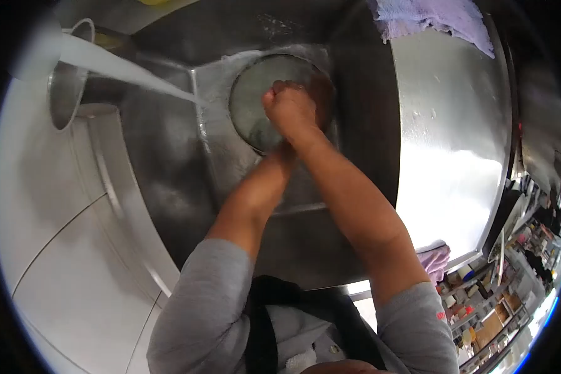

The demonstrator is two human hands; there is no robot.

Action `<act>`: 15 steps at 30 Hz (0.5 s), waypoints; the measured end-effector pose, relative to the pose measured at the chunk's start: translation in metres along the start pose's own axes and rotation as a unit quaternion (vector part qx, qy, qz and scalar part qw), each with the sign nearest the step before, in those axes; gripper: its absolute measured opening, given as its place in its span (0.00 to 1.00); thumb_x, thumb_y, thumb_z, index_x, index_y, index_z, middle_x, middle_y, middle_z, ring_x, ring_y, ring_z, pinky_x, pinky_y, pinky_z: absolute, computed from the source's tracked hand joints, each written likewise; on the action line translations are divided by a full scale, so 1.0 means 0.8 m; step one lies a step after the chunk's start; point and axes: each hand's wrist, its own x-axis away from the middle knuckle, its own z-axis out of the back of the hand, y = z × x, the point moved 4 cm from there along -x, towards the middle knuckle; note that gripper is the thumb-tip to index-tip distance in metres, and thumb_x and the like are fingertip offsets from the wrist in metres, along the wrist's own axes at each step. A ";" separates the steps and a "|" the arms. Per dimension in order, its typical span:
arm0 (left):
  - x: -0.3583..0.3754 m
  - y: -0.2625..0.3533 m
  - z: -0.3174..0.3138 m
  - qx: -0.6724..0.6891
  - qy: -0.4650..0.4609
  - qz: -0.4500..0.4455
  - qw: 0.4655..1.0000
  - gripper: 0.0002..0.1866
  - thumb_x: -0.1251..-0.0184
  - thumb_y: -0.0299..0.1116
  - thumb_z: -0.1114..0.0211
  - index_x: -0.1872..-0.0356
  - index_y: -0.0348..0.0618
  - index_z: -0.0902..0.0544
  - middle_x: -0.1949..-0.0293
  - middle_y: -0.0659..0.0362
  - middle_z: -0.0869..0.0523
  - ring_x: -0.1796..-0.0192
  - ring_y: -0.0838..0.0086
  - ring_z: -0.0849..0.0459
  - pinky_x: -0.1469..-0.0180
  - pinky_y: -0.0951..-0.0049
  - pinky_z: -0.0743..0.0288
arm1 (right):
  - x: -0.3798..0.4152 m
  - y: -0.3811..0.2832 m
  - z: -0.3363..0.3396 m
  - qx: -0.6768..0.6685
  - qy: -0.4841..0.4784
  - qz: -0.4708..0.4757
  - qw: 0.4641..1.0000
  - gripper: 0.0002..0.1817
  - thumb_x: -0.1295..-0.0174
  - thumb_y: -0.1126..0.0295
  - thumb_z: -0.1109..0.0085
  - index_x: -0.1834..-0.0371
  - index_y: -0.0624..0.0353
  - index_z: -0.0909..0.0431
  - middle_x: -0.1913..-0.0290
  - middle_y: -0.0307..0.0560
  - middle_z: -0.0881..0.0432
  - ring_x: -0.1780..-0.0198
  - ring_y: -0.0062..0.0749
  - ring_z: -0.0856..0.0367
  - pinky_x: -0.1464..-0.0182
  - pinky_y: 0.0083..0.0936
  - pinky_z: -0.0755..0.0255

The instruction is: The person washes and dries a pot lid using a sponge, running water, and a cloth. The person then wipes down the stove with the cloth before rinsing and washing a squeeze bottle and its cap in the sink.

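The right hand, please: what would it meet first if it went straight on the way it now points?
Most likely the round vessel, at its far rim; depth is unclear, so the right hand might pass above that and reach the sink's far wall.

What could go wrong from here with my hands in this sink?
The round vessel might slide or tip on the wet sink bottom if your right hand leans into it. The pale stream, apparently water, lands just beside it and could splash out.

The right hand point(290, 107) hides the left hand; the top edge crops a cloth point(439, 19).
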 end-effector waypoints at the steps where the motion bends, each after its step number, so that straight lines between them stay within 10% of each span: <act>1: 0.028 0.003 0.005 0.017 -0.005 -0.017 1.000 0.22 0.31 0.27 0.51 0.36 0.40 0.33 0.37 0.48 0.32 0.35 0.56 0.34 0.34 0.60 0.39 | 0.001 -0.002 0.003 -0.010 -0.003 0.000 1.000 0.14 0.41 0.61 0.49 0.63 0.60 0.20 0.59 0.55 0.20 0.55 0.51 0.21 0.50 0.43 0.27; 7: 0.061 -0.184 0.121 0.177 0.166 0.098 0.965 0.22 0.31 0.27 0.51 0.37 0.40 0.32 0.39 0.49 0.30 0.36 0.58 0.31 0.36 0.63 0.37 | 0.003 -0.001 0.002 -0.022 0.036 0.018 0.999 0.12 0.44 0.64 0.47 0.66 0.63 0.22 0.63 0.57 0.21 0.59 0.52 0.22 0.57 0.44 0.27; 15: -0.175 -0.125 0.110 0.304 -0.136 -0.035 0.942 0.19 0.36 0.29 0.43 0.44 0.43 0.25 0.42 0.55 0.26 0.37 0.68 0.30 0.35 0.73 0.37 | 0.004 -0.003 0.006 -0.042 0.113 0.057 0.991 0.10 0.43 0.67 0.46 0.67 0.63 0.23 0.66 0.56 0.23 0.63 0.54 0.22 0.61 0.45 0.27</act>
